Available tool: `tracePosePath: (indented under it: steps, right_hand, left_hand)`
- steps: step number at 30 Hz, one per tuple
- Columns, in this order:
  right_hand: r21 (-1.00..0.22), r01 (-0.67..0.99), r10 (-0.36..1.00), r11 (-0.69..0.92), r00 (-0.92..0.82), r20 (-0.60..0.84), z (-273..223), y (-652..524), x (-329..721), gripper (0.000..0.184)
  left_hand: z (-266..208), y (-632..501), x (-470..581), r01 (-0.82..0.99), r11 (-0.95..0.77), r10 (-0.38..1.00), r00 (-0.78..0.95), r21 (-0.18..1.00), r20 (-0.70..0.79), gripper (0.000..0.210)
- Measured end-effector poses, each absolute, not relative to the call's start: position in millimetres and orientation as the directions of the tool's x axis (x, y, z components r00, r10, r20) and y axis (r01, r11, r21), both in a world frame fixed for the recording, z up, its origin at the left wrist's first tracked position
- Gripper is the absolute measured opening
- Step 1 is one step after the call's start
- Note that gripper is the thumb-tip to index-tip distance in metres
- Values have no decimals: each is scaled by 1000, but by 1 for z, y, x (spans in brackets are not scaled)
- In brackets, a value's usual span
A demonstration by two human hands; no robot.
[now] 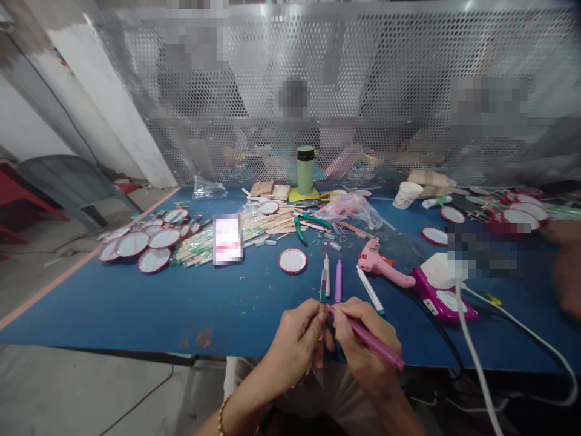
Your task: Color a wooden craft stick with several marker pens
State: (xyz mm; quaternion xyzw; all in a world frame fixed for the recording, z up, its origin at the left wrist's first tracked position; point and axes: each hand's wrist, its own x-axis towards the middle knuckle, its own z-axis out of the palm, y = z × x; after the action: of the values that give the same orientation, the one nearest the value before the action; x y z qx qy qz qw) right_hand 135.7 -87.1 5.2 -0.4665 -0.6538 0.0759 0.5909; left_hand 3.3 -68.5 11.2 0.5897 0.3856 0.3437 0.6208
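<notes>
My left hand (299, 333) is closed round a thin wooden stick (322, 293), held upright near the table's front edge. Dark purple and green bands colour the stick's upper part. In my right hand (370, 342) is a pinkish-purple marker (376, 345), slanting down to the right, its tip at the stick just above my left fingers. Just beyond my hands lie a pale marker (327, 275), a purple marker (338, 281) and a white marker with a teal end (370, 290). A round white disc with a red rim (292, 261) lies a little farther off.
A pink glue gun (384, 264) rests at right, near a magenta box (438, 297) and a white cable (472, 351). Wooden sticks (276, 219), green-handled pliers (299, 230), a lit phone (227, 239), red-rimmed discs (154, 259), a paper cup (407, 195) and a green bottle (305, 171) lie beyond.
</notes>
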Motion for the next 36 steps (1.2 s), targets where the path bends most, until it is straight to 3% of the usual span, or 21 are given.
tracePosePath:
  steps: [19, 25, 36]
  right_hand:
    - [-624, 540, 675, 565, 133, 726, 5, -88, 135, 14]
    - [-616, 540, 631, 573, 189, 752, 11, -89, 135, 14]
    - [-566, 537, 613, 625, 112, 782, 14, -86, 132, 12]
  left_hand:
    - [13, -69, 3, -4, 94, 883, 463, 996, -82, 37]
    - [14, -68, 2, -59, 185, 877, 461, 981, -137, 42]
    - [10, -65, 1, -33, 172, 879, 457, 985, -138, 47]
